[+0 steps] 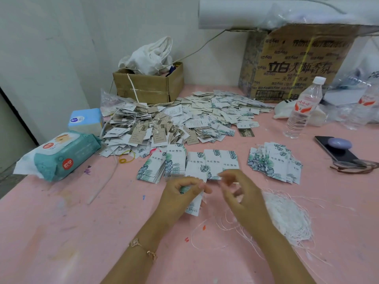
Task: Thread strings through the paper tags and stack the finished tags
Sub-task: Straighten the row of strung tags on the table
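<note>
The person's left hand [180, 194], with a thin bracelet [143, 248] on its wrist, is gripping a small bunch of paper tags [193, 206] just above the pink counter [82, 232], fingers curled round the top edge. The right hand [242, 193] is hovering just beside it without touching, with fingers bent and thumb near the forefinger. It is too blurred to tell whether it is pinching a string.

A tangled pile of white strings [287, 216] is lying just right of the right hand, and a few loose strands [215, 232] are trailing under the forearm.

Just beyond the hands, a row of neat tag stacks [174, 165] with a leaf print is sitting side by side. To the right, apart from the row, a looser bundle of tags [274, 160] is fanning out. A yellow rubber band [126, 156] is lying left of the row, and a pack of wet wipes [61, 154] is resting near the left edge, with a blue tissue box [86, 119] behind it. At the right, a phone [336, 150] and a pair of glasses [356, 165] are lying together.

Farther back, a big heap of tags [205, 113] is spreading across the counter. A water bottle [301, 109] is standing upright to its right. Against the wall, a small cardboard box [147, 85] is holding a white cloth [151, 54], and a large printed carton [297, 62] is sitting at the right.
</note>
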`<state>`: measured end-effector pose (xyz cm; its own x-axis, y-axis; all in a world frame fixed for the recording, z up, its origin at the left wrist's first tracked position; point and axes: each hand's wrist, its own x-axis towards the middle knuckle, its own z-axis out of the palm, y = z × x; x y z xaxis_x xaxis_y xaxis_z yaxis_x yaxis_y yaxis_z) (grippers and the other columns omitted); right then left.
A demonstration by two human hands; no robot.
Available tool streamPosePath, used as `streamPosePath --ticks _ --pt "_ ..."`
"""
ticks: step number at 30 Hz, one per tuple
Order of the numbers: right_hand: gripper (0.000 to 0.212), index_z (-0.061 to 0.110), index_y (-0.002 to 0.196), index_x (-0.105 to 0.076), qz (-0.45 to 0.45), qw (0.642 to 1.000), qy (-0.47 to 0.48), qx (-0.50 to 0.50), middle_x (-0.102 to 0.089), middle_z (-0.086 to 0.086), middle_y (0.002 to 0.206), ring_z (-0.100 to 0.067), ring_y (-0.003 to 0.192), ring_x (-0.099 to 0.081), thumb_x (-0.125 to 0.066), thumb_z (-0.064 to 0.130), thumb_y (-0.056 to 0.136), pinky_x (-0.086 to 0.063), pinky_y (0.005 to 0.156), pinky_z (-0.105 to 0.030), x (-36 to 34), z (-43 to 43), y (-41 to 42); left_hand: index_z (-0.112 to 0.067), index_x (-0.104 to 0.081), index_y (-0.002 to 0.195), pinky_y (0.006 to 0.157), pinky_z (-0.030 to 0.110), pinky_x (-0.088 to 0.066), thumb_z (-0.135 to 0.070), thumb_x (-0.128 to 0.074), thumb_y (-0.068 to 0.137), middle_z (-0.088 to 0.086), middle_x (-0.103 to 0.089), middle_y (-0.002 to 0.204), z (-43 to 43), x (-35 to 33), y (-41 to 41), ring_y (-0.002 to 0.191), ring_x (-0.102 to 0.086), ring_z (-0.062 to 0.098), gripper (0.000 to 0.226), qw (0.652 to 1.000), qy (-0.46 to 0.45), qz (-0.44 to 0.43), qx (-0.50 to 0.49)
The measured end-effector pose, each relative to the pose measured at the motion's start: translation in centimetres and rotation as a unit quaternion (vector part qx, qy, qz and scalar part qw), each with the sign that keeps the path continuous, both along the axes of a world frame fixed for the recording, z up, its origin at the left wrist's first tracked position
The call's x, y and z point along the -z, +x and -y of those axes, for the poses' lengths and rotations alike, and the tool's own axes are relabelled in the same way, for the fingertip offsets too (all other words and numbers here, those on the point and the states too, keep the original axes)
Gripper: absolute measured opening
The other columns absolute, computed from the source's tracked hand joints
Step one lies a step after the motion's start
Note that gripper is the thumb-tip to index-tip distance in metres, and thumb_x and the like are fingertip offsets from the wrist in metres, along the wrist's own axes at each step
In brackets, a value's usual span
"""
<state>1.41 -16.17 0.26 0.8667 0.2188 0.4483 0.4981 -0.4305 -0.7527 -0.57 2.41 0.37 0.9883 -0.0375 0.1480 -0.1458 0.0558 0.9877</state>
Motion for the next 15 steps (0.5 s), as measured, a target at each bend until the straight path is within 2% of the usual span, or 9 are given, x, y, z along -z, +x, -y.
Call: streamPosePath --ticks 2,4,6,8,10,12,13,15 --pt "0.013 0.044 0.102 -0.055 -0.05 0.994 -0.058 -0.079 -0.055 0.023 0.105 -0.001 0.106 -0.05 -0.058 0.043 0.089 -0.04 0.077 -0.014 0.9 -0.8 0.2 -0.01 -0.077 0.082 0.059 0.024 -0.053 -0.027 -0.069 0.083 0.018 -0.073 0.082 0.2 0.1 0.0 0.06 -0.067 0.016 0.019 1.0 -0.006 -0.001 0.017" --pt "0.008 0.043 0.086 -0.051 -0.062 0.99 -0.074 -0.102 -0.052 0.021 0.092 -0.003 0.096 -0.047 -0.055 0.049 0.086 -0.035 0.074 -0.016 1.6 -1.4 0.4 -0.012 -0.078 0.08 0.061 0.02 -0.051 -0.024 -0.068 0.083 0.015 -0.074 0.079 0.3 0.1 0.0 0.064 -0.067 0.013 0.016 0.999 0.005 0.008 0.031" --pt "0.015 0.036 0.078 -0.05 -0.078 0.991 -0.036 -0.101 -0.054 0.013 0.082 -0.013 0.084 -0.052 -0.057 0.046 0.085 -0.04 0.069 -0.024 2.0 -1.6 0.5 -0.014 -0.077 0.077 0.061 0.016 -0.049 -0.024 -0.069 0.081 0.004 -0.075 0.076 0.5 0.0 0.0 0.066 -0.067 0.008 0.013 1.0 0.004 0.011 0.029" --pt "0.018 0.027 0.077 -0.053 -0.107 0.988 0.025 -0.111 -0.062 0.004 0.077 -0.02 0.075 -0.059 -0.061 0.042 0.085 -0.044 0.066 -0.032 1.9 -1.7 0.5 -0.012 -0.075 0.078 0.059 0.017 -0.05 -0.025 -0.07 0.078 0.002 -0.074 0.074 0.5 0.1 0.1 0.064 -0.067 0.009 0.014 1.0 -0.005 0.001 0.009" --pt "0.027 0.025 0.076 -0.051 -0.12 0.984 0.071 -0.113 -0.059 -0.003 0.069 -0.018 0.064 -0.053 -0.063 0.048 0.083 -0.039 0.06 -0.028 1.7 -1.8 0.4 -0.01 -0.075 0.08 0.056 0.02 -0.052 -0.026 -0.07 0.078 0.006 -0.073 0.075 0.4 0.1 0.2 0.059 -0.067 0.014 0.016 1.0 -0.015 -0.006 -0.002" --pt "0.039 0.025 0.074 -0.05 -0.107 0.986 0.089 -0.089 -0.048 -0.008 0.062 -0.011 0.057 -0.039 -0.061 0.062 0.079 -0.03 0.054 -0.022 1.5 -1.8 0.4 -0.009 -0.075 0.081 0.055 0.024 -0.055 -0.026 -0.069 0.08 0.011 -0.074 0.08 0.2 0.1 0.2 0.058 -0.067 0.018 0.018 1.0 -0.018 -0.004 0.0" --pt "0.041 0.025 0.074 -0.05 -0.1 0.987 0.097 -0.075 -0.044 -0.008 0.06 -0.01 0.055 -0.035 -0.06 0.064 0.079 -0.027 0.052 -0.021 1.3 -1.7 0.4 -0.007 -0.075 0.082 0.055 0.025 -0.055 -0.026 -0.069 0.082 0.013 -0.074 0.082 0.1 0.0 0.2 0.059 -0.067 0.018 0.02 1.0 -0.012 -0.002 0.003" --pt "0.03 0.026 0.078 -0.053 -0.09 0.988 0.116 -0.05 -0.04 -0.001 0.055 -0.007 0.051 -0.033 -0.06 0.054 0.083 -0.026 0.05 -0.017 0.9 -1.6 0.4 -0.006 -0.075 0.083 0.056 0.024 -0.054 -0.028 -0.068 0.084 0.014 -0.073 0.078 0.1 0.1 0.2 0.059 -0.066 0.018 0.023 1.0 0.001 -0.006 0.012"
